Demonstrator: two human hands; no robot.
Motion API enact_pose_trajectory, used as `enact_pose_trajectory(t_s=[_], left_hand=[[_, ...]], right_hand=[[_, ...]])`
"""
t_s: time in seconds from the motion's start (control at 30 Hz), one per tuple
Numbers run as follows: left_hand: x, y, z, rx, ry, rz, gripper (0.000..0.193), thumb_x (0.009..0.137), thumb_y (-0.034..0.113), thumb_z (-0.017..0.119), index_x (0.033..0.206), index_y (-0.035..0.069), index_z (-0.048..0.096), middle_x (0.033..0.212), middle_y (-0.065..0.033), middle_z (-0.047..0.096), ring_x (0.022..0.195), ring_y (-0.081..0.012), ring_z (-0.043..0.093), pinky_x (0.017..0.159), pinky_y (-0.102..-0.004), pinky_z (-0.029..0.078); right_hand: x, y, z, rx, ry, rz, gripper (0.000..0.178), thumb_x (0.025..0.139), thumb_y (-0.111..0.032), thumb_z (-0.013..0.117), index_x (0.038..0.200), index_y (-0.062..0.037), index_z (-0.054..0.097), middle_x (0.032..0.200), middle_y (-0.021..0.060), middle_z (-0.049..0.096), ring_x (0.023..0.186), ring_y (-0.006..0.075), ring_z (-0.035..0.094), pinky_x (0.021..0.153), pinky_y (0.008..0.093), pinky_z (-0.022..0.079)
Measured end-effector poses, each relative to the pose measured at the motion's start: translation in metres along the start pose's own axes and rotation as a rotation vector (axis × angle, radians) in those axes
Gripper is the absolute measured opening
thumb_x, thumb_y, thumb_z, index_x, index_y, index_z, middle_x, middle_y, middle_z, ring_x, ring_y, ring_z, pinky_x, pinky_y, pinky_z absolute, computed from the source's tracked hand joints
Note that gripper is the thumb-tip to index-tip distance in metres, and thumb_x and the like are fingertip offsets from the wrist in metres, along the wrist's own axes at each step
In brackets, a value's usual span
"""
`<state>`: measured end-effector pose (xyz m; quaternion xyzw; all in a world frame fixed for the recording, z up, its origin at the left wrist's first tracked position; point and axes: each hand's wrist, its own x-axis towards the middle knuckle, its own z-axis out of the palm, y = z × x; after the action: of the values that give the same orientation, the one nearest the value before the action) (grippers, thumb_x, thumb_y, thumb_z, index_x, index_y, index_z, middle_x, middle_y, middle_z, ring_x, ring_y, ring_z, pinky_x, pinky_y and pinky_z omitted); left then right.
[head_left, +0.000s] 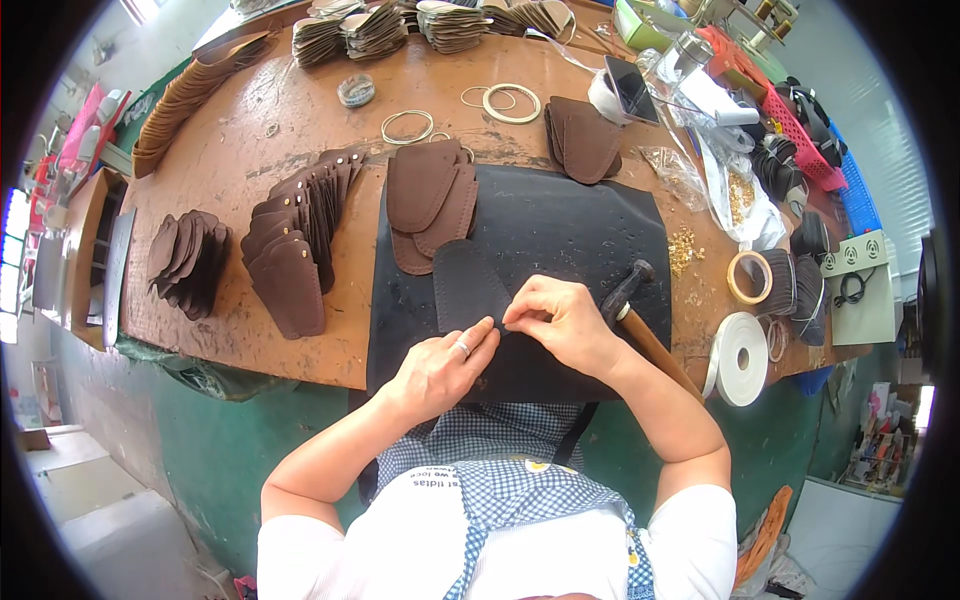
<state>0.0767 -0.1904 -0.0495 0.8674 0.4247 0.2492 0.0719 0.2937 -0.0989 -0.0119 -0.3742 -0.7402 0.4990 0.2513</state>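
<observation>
A dark, rounded leather piece (466,286) lies on a black mat (600,225) in front of me. My left hand (445,370) grips its near edge, thumb and fingers drawn together, with a ring on one finger. At the piece's near right corner, the fingertips of my right hand (562,322) are pinched; whatever is between them is too small to make out. Just beyond lie several stitched brown leather pieces (430,200). To the right of my right hand, a hammer (650,345) with a wooden handle rests on the mat.
Fanned brown leather pieces (290,250) and a smaller stack (188,262) are on the left. Small gold-coloured fittings (683,250), a white tape roll (738,358) and a tan tape roll (749,277) sit at right. More leather pieces (583,140) and a phone (630,90) lie farther back.
</observation>
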Motion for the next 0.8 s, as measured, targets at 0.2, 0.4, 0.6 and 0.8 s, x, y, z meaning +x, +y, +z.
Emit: enact_pose_trajectory(t_s=[0.2,0.4,0.6,0.8], left_hand=[[0.001,0.0,0.0,-0.013,0.0,-0.008,0.056,0.07,0.007,0.075,0.125,0.0,0.065,0.129,-0.0175,0.061,0.096,-0.0263,0.071,0.076,-0.0349,0.06],[0.002,0.0,-0.002,-0.02,-0.03,-0.009,0.057,0.069,0.006,0.075,0.125,0.0,0.064,0.129,-0.017,0.061,0.097,-0.0265,0.071,0.078,-0.0349,0.06],[0.001,0.0,-0.005,-0.028,-0.052,-0.029,0.059,0.069,0.005,0.076,0.126,0.0,0.064,0.13,-0.017,0.061,0.098,-0.027,0.071,0.079,-0.0352,0.06],[0.006,0.0,-0.005,-0.033,0.001,0.022,0.053,0.071,0.004,0.073,0.123,-0.004,0.063,0.127,-0.0183,0.06,0.086,-0.023,0.069,0.067,-0.0334,0.059]], right_hand=[[0.006,-0.001,0.006,-0.23,-0.048,-0.063,0.008,0.081,0.003,0.073,0.089,-0.0008,0.074,0.084,0.0067,0.065,0.078,0.019,0.068,0.071,0.0301,0.055],[0.015,-0.003,0.001,-0.256,-0.107,0.041,0.01,0.077,-0.005,0.078,0.087,-0.0033,0.075,0.083,0.008,0.067,0.077,0.0216,0.068,0.071,0.0324,0.054],[0.037,-0.008,-0.007,-0.254,-0.286,0.206,0.015,0.074,-0.011,0.079,0.086,-0.0026,0.075,0.085,0.0114,0.07,0.079,0.0231,0.069,0.074,0.0347,0.054],[0.044,-0.017,-0.01,-0.333,-0.348,0.255,0.012,0.074,-0.012,0.079,0.084,-0.0062,0.075,0.084,0.0111,0.075,0.082,0.0266,0.072,0.078,0.037,0.056]])
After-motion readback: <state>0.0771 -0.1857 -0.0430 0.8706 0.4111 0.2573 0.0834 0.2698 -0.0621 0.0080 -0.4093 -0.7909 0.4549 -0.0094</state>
